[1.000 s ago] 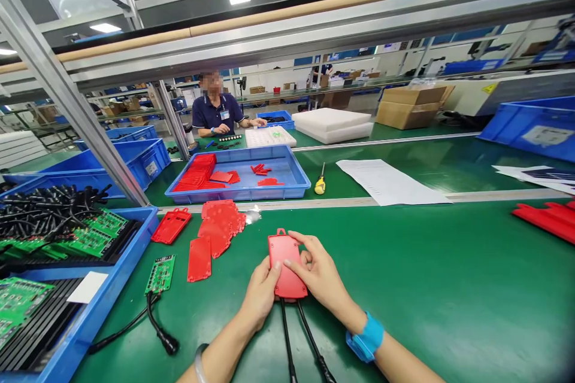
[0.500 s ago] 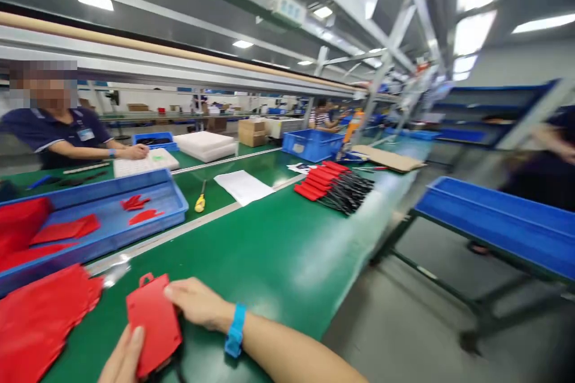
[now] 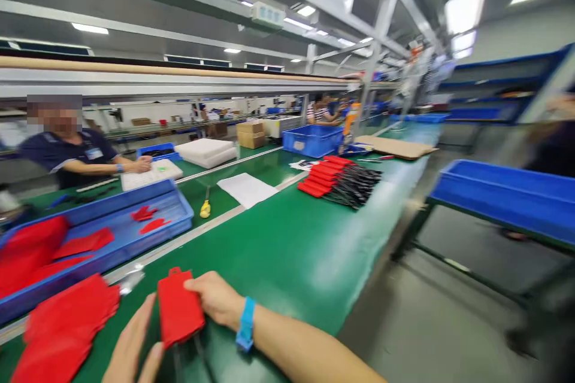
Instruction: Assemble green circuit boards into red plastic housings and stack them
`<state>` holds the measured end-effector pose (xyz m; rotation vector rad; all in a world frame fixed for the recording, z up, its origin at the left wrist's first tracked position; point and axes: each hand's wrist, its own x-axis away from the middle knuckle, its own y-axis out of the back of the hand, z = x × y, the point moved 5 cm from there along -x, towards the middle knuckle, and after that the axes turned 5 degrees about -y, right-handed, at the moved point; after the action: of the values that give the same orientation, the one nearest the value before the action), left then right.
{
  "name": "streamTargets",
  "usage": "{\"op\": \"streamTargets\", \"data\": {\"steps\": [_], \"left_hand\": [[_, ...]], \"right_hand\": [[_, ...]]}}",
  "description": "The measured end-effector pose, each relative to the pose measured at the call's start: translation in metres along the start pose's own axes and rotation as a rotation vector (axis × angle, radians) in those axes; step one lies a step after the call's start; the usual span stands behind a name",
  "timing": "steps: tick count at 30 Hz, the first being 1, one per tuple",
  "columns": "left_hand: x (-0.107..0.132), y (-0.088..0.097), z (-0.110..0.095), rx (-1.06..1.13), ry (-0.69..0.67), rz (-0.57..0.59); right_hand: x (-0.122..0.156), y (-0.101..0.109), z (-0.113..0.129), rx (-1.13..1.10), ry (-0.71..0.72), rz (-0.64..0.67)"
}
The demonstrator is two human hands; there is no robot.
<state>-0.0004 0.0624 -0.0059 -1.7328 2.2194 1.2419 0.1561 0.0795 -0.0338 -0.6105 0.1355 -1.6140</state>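
Observation:
My right hand [image 3: 218,299], with a blue band on the wrist, pinches the upper right edge of a flat red pouch [image 3: 178,308]. The pouch has a small loop at its top, and two dark cords hang from its lower end. Beside its left edge is my left hand [image 3: 132,344], open, with thumb and fingers apart. Whether it touches the pouch I cannot tell. A pile of loose red sleeves [image 3: 67,326] lies on the green table to the left.
A blue tray [image 3: 184,221] with red pieces stands on the left. Farther along the table [image 3: 251,245] are a row of red pieces with black cords [image 3: 339,182], white paper [image 3: 247,190] and a yellow-handled screwdriver [image 3: 205,209]. A co-worker [image 3: 76,149] sits opposite; a blue trolley [image 3: 507,197] stands right.
My left hand has loosened from the red pouch, its fingers now spread beside it. The right hand keeps its hold. The pouch stands straighter, and the view has shifted slightly.

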Motion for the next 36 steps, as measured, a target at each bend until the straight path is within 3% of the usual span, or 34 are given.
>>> {"op": "streamTargets", "data": {"steps": [3,5,8,12,16,19,23,30,36], "left_hand": [[0.0,0.005,-0.031,-0.09,-0.366,0.174],[0.001,0.003,-0.042,-0.034,-0.489,0.218],[0.003,0.002,-0.042,0.082,-0.42,0.196],[0.005,0.01,-0.038,0.223,-0.201,0.023],[0.002,0.019,-0.032,0.309,0.037,-0.12],[0.0,0.017,-0.033,0.346,0.114,-0.094],[0.0,0.007,-0.039,0.315,0.107,-0.019],[0.006,0.0,-0.04,0.257,0.058,-0.023],[0.004,0.011,-0.03,0.371,0.096,-0.11]], "right_hand": [[0.009,-0.006,-0.003,-0.045,-0.066,0.152],[0.014,-0.011,-0.012,-0.031,-0.111,0.245],[0.023,-0.02,-0.025,0.043,-0.127,0.346],[0.032,-0.023,-0.021,0.191,-0.055,0.387],[0.044,-0.019,0.015,0.33,0.364,0.349],[0.057,-0.022,0.03,0.446,0.588,0.398],[0.059,-0.021,0.027,0.494,0.575,0.288],[0.061,-0.026,0.02,0.523,0.571,0.166],[0.061,-0.027,0.03,0.577,0.549,0.298]]}}
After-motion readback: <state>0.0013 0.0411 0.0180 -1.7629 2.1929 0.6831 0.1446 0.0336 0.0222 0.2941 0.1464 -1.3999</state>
